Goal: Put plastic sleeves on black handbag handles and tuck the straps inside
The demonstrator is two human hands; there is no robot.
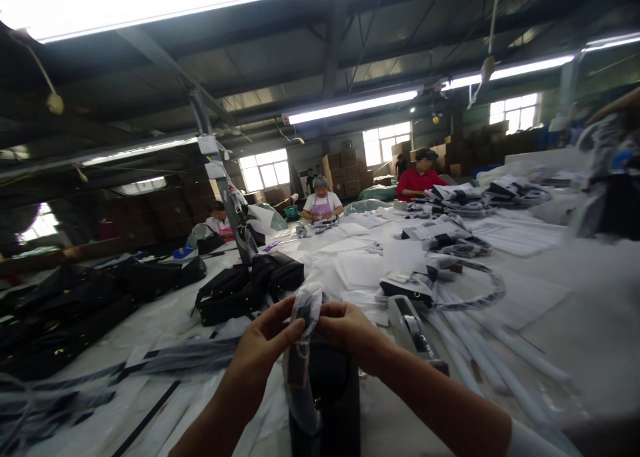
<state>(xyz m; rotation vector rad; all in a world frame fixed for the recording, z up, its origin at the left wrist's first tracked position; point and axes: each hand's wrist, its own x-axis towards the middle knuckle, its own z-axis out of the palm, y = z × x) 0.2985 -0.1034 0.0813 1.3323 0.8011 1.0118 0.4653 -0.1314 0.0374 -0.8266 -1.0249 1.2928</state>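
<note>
Two-handed grip at bottom centre, raised in front of a black bag (340, 383): gripped there, a plastic-wrapped strap (299, 360), upper end bent over and lower part hanging down along the bag. Left hand (265, 340) closed on it by thumb and fingertips; right hand (353, 327) pinching the wrapping from the other side, near the top of the bend. Hard to tell from here whether joined to the bag or only in front of it.

Just beyond the right forearm, a grey tape dispenser (407, 323), and to its right several white tubes (475, 350) lying on the pale table (600, 350). Off to the left, wrapped strips (200, 355) across the same surface, with a dark heap of black bags (65, 310) behind.

Past the hands, two more dark bags (255, 283), side by side; right of those, white sheets (360, 270) and a wrapped loop handle (500, 287) curving out over the table. At the right edge, blurred, a grey and black bundle (613, 183).

Farther off, seated or standing at work, a person in a lilac apron (321, 207) and another in red (420, 177). Behind them, stacked cartons (345, 170) and bright windows (265, 169)
</note>
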